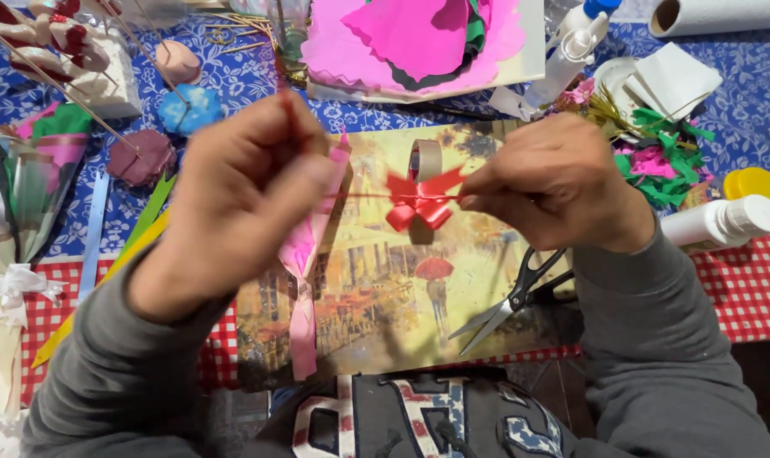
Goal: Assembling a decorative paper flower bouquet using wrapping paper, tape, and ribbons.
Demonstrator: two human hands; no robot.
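red ribbon bow (419, 203) held in mid-air over a painted street-scene picture board (385, 305), on a thin red strand stretched level between both hands.

surface: tabletop (741, 102) under a blue flowered cloth on the far part, red-and-white checked cloth (750, 284) on the near edge. nothing of the room visible beyond it. picture board flat in the middle, reaching to the near edge.

around the board: scissors (512, 301) lying open on its right part, blades toward the near edge. pink ribbon (304, 280) draped down its left side. small roll of tape (425, 157) upright at its far edge, just behind the bow. beyond the board, pink scalloped paper sheets (419, 38) with dark green between. right of the board, white glue bottle (724, 222) on its side, yellow lid (754, 182) near it, heap of green and pink paper scraps (656, 157), white squeeze bottle (571, 47), paper towel roll (716, 15). left of the board, blue foam flower (190, 108), dark red foam flower (140, 157), wrapped bouquet cones (28, 182), skewers on a white block (105, 80), coloured ribbon strips (143, 220).

left hand (240, 199) raised left of the bow, blurred, fingers closed on the strand and a red stick, hiding part of the pink ribbon. right hand (559, 182) right of the bow, fingers (478, 191) pinched tight on the strand's other end, just beside the bow's right loop. bow apart from the left hand, clear of the board beneath. grey sleeves at the near edge.
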